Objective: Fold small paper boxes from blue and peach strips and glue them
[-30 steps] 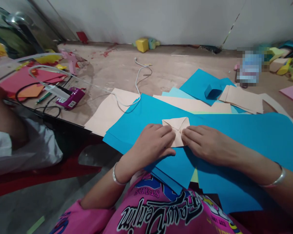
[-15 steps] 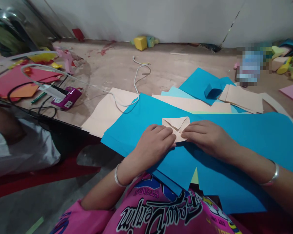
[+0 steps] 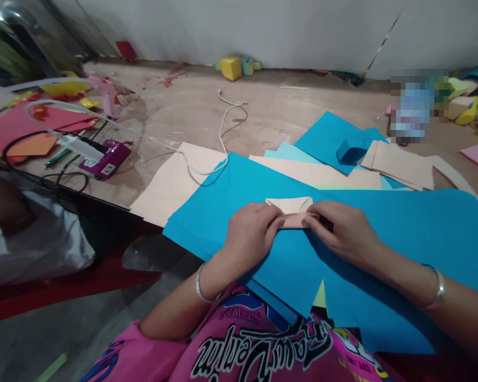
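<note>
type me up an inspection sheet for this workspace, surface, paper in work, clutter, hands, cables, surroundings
surface: table brownish, red stains near the wall
paper in work: folded paper, pale, over blue sheets; near side looks bent up
clutter: red papers and pink glue gun at left; yellow cube by the wall
hands: left hand and right hand each pinch one end of the folded paper
cables: white cord crosses the table; black cord loops near a purple socket box
surroundings: another person's arm at left, above a red seat
</note>
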`<state>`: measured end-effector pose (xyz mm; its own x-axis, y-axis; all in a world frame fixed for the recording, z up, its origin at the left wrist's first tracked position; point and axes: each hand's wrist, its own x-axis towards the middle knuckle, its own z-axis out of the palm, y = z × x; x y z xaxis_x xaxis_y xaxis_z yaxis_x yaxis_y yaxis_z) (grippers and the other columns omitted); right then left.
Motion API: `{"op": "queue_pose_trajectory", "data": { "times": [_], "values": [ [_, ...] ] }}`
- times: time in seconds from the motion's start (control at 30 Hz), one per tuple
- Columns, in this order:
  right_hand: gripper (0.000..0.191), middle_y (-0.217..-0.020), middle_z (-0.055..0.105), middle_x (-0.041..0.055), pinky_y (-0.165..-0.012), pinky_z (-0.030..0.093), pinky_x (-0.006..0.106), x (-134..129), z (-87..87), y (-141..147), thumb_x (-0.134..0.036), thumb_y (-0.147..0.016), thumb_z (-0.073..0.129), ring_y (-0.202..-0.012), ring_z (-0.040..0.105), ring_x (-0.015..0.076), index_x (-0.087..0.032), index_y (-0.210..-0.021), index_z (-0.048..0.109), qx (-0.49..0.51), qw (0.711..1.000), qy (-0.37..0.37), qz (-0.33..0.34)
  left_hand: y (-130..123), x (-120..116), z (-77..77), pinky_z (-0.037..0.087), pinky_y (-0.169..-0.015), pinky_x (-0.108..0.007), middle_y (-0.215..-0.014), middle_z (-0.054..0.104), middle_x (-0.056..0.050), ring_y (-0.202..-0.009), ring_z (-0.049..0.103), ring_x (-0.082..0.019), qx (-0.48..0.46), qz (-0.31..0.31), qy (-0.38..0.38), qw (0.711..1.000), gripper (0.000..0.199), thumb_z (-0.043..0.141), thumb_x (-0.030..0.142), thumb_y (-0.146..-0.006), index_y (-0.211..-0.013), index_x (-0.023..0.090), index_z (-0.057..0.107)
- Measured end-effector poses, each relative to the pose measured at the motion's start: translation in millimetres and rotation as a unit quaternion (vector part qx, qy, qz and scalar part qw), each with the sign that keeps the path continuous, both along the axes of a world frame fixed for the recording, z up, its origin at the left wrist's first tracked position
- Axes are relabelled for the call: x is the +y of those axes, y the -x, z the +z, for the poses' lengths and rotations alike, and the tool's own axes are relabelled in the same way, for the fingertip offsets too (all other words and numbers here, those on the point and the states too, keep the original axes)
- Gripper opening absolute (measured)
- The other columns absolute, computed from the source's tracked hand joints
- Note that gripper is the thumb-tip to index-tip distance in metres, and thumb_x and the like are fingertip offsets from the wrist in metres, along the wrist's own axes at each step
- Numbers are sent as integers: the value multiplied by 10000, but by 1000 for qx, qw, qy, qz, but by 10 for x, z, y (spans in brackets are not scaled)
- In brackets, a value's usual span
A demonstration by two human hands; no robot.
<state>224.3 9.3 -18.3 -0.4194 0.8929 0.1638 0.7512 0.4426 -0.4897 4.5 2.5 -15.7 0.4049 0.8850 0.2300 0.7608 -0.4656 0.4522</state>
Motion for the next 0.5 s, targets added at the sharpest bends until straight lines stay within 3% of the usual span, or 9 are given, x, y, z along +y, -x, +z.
{"op": "queue_pose_trajectory", "data": {
  "times": [0.2,0.5],
  "values": [
    [309,-726,627,38,-571,312,293,21,-36,0,-371,-995,470,-673,549,175,-192,-782,606,-23,1000,-6,-5,-31,9,51,434,-688,-346,-858,714,-54,-802,631,-212,31,20,32,999,191,510,292,-972,-902,180,648],
    [287,-730,605,47,-577,291,291,11,-71,30,-356,-972,504,-683,506,175,-189,-748,571,-45,998,-51,-10,-62,19,95,393,-637,-326,-813,682,-45,-753,595,-195,46,37,65,996,168,548,316,-959,-893,183,627]
  ]
}}
